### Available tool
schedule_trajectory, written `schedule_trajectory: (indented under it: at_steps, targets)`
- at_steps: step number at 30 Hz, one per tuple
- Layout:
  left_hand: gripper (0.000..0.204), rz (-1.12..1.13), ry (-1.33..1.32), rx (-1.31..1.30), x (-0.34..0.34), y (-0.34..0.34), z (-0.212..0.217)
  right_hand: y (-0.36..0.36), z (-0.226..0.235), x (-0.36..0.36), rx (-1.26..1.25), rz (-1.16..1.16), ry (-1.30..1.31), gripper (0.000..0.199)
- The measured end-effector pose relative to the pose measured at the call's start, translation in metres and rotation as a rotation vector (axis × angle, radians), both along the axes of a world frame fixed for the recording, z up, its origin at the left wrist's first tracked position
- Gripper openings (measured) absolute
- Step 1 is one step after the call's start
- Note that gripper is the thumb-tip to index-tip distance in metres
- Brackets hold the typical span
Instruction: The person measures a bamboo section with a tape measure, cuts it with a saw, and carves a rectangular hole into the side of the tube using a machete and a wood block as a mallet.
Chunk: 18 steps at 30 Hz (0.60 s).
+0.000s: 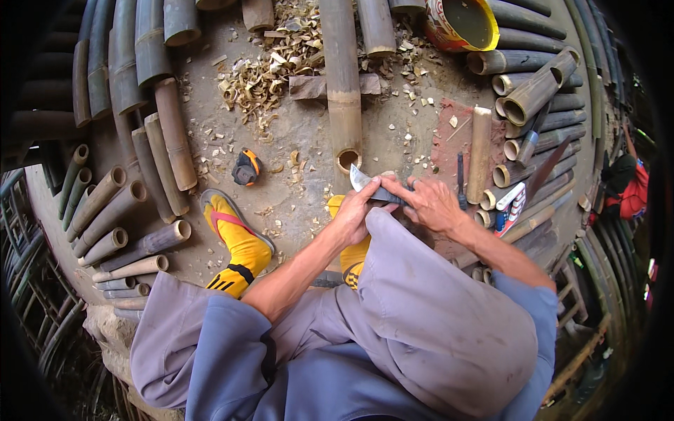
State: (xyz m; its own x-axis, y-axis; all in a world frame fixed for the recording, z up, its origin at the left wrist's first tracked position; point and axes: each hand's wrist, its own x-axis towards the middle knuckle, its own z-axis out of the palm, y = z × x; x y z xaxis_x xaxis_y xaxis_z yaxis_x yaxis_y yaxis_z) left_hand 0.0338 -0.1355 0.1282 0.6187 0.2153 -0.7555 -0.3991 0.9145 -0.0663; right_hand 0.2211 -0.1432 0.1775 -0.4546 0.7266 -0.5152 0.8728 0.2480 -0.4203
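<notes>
A knife [361,179] with a pale pointed blade and a dark handle is held just above my right knee. My left hand [353,216] closes round it near the blade. My right hand [434,205], a ring on one finger, grips the dark handle end; some of its fingers are hidden. Just beyond the blade tip lies a long bamboo pole [344,91], its hollow cut end toward me. That pole rests across a short block [307,88]. I cannot tell whether the blade touches the pole.
Wood shavings [260,88] cover the ground ahead. A tape measure [247,167] lies left, near my yellow-socked foot [242,235]. Cut bamboo pieces [112,196] line both sides. A bucket of liquid [467,24] stands far right. A dark-handled tool [461,179] lies near a pale stick [480,154].
</notes>
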Motion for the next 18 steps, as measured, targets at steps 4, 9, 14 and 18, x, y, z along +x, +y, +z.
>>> schedule_trajectory:
  at_steps: [4, 9, 14, 18]
  targets:
    - [0.040, 0.264, -0.123, -0.095, 0.021, -0.008, -0.016, 0.030, -0.004, 0.014, 0.131, 0.280, -0.076, 0.066]
    - [0.039, 0.252, 0.015, -0.173, 0.018, -0.007, -0.004, 0.055, 0.005, 0.008, -0.133, 0.313, -0.080, 0.067]
    - [0.033, -0.143, 0.257, -0.237, 0.001, 0.021, 0.015, 0.024, -0.008, -0.002, -0.313, 0.032, 0.082, 0.072]
    - [0.032, -0.384, 0.409, 0.017, -0.016, 0.033, 0.003, -0.025, -0.033, -0.037, -0.434, -0.486, 0.472, 0.070]
